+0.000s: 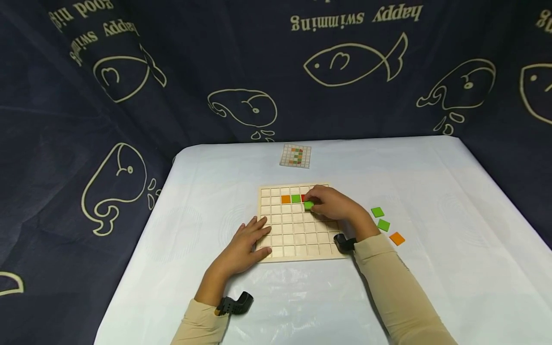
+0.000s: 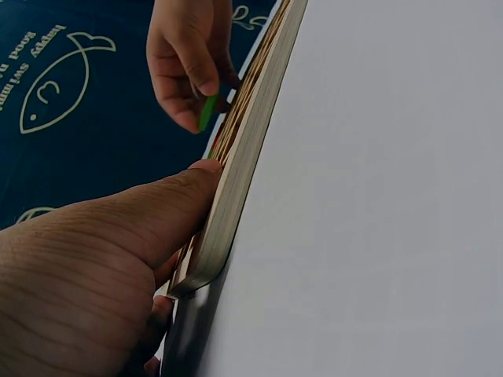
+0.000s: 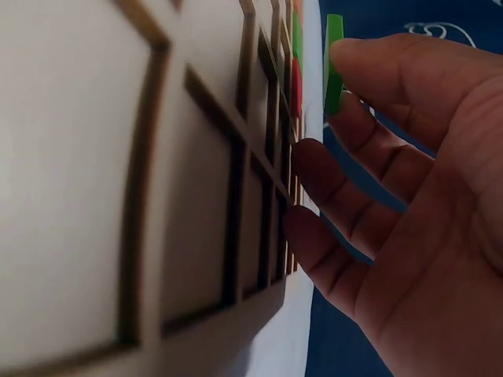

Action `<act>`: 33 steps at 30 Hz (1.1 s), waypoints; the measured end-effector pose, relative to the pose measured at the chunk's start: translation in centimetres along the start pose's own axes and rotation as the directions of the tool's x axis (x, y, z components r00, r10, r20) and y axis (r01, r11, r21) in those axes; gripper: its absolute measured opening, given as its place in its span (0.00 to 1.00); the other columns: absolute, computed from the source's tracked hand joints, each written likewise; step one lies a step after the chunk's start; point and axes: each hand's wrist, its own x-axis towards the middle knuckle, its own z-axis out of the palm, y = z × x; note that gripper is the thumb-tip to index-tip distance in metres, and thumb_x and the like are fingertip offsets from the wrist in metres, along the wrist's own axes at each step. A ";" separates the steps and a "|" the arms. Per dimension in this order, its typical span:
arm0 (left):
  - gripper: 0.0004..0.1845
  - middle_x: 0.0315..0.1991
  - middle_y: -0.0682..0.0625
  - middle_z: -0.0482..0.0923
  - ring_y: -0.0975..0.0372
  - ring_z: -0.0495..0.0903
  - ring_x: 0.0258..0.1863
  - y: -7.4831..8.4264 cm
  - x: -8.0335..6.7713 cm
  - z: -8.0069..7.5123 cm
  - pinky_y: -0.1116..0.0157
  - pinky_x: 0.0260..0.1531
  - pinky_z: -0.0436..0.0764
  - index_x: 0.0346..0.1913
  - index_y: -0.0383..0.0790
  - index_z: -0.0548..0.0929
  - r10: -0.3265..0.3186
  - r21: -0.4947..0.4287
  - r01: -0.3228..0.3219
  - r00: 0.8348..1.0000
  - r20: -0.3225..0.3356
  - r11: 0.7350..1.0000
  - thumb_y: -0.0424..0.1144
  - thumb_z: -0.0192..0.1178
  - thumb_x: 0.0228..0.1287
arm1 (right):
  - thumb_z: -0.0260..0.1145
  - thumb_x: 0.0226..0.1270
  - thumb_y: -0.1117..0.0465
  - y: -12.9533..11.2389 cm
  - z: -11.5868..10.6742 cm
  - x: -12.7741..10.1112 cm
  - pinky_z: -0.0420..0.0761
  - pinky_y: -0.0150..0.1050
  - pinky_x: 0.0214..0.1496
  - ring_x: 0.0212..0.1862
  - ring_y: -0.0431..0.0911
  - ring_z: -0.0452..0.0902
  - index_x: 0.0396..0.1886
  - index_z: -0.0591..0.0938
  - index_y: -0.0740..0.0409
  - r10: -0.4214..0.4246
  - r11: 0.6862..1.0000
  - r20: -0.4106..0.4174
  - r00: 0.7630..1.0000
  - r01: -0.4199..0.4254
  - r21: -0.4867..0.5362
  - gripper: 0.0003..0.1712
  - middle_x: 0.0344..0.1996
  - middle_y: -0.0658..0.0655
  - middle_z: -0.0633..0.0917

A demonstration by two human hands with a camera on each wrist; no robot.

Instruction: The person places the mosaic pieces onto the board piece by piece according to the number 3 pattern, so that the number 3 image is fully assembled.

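A wooden grid board [image 1: 286,237] lies on the table. Along one of its far rows sit an orange tile [image 1: 286,199], a green tile [image 1: 295,198] and a red tile [image 1: 304,197], which is partly covered by fingers. My right hand [image 1: 331,203] pinches another green tile [image 3: 334,63] between thumb and finger, just above the board's surface. In the right wrist view its other fingers reach to the grid. My left hand [image 1: 247,243] lies with spread fingers on the board's near left edge, and its thumb [image 2: 169,212] rests along the rim.
To the right of the board lie two loose green tiles [image 1: 383,224] and an orange tile [image 1: 397,238]. A small pattern card [image 1: 295,156] with a coloured grid lies beyond the board. Dark printed cloth [image 1: 241,57] hangs behind the white table [image 1: 448,191].
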 end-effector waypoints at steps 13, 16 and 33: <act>0.32 0.76 0.45 0.57 0.49 0.48 0.77 0.0 0.1 0.0 0.43 0.72 0.46 0.71 0.37 0.72 0.012 -0.001 -0.012 1.000 -0.011 1.000 0.47 0.64 0.68 | 0.62 0.65 0.71 0.0 0.8 0.6 0.73 0.51 0.56 0.50 0.53 0.75 0.53 0.83 0.66 -0.042 0.995 0.004 0.999 0.042 -0.088 0.17 0.47 0.58 0.82; 0.32 0.75 0.43 0.58 0.47 0.49 0.76 -0.1 0.0 0.1 0.41 0.71 0.47 0.70 0.35 0.72 0.027 -0.002 -0.028 0.999 -0.023 1.000 0.46 0.65 0.68 | 0.63 0.64 0.72 0.1 0.9 0.6 0.72 0.52 0.56 0.49 0.53 0.75 0.51 0.83 0.65 -0.048 0.994 -0.009 0.999 0.047 -0.103 0.16 0.45 0.58 0.82; 0.32 0.76 0.46 0.56 0.50 0.48 0.77 -0.4 0.1 0.2 0.43 0.72 0.46 0.71 0.38 0.72 0.010 0.007 -0.010 1.000 -0.007 1.000 0.48 0.64 0.68 | 0.64 0.66 0.69 -0.3 1.0 0.5 0.73 0.51 0.57 0.50 0.52 0.75 0.54 0.82 0.63 0.013 0.996 -0.010 1.000 -0.014 -0.091 0.16 0.46 0.57 0.81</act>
